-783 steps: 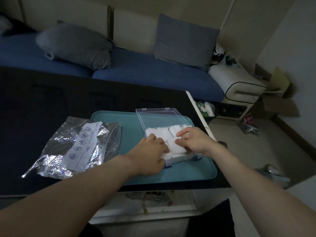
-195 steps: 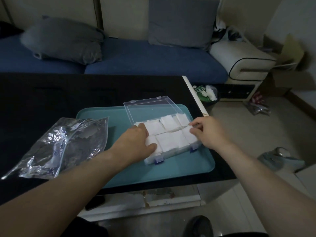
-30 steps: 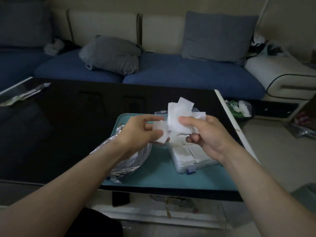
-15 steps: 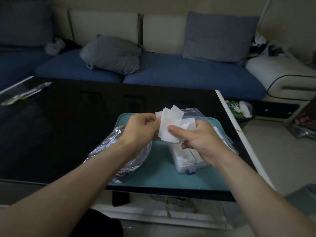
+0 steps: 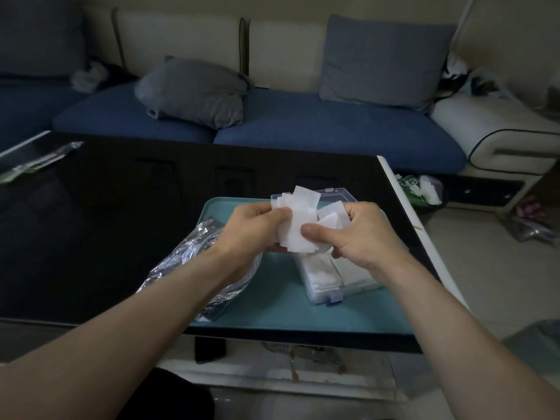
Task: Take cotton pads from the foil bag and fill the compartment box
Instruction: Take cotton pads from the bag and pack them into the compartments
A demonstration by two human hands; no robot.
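both hands hold a loose bunch of cotton pads (image 5: 298, 225) above the compartment box (image 5: 330, 275): the left hand (image 5: 257, 227) pinches its edge, the right hand (image 5: 353, 234) grips it by thumb. sorting step; next, separate a few and press them into a compartment. the foil bag (image 5: 194, 268) lies left on the tray (image 5: 291, 313).

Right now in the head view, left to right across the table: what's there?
Clear wrapper → foil bag → left hand → cotton pads → right hand. Compartment box sits under the hands on the teal tray.
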